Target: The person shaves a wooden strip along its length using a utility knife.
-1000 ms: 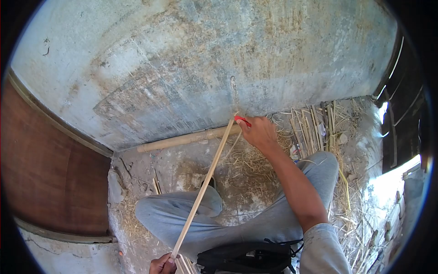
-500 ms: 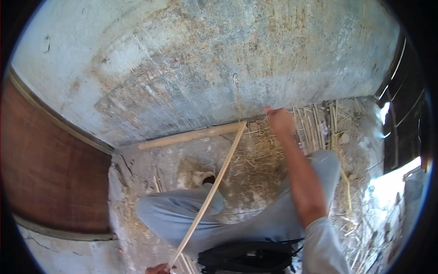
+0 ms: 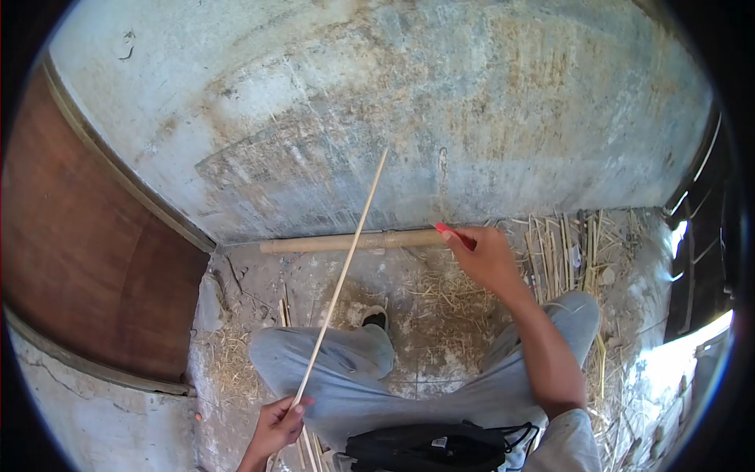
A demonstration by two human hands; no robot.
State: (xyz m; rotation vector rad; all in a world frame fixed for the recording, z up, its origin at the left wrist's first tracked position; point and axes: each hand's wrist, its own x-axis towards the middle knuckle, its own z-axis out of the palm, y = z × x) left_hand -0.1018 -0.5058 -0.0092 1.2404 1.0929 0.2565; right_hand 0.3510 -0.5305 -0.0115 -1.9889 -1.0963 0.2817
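Observation:
My left hand (image 3: 278, 425), low in the view, is closed round the lower part of a long, thin bamboo strip (image 3: 337, 293). The strip slants up and to the right, its far tip raised in front of the wall. At right of centre, my right hand (image 3: 484, 256) is closed on a small red tool (image 3: 442, 227). Its red tip shows past the thumb and more red shows in the palm; the rest is covered by the fingers, so I cannot tell its exact kind. The right hand and the strip are apart.
A bamboo pole (image 3: 314, 245) lies along the foot of the stained wall (image 3: 503, 102). Several cut strips (image 3: 558, 256) and loose shavings (image 3: 448, 287) cover the floor at right. A black bag (image 3: 425, 448) rests at my waist; a brown panel (image 3: 102, 244) stands at left.
My left hand has risen into fuller view, and the strip is steeper, its tip lifted from the floor pole. My right hand has turned and sits lower, showing the red tool more clearly.

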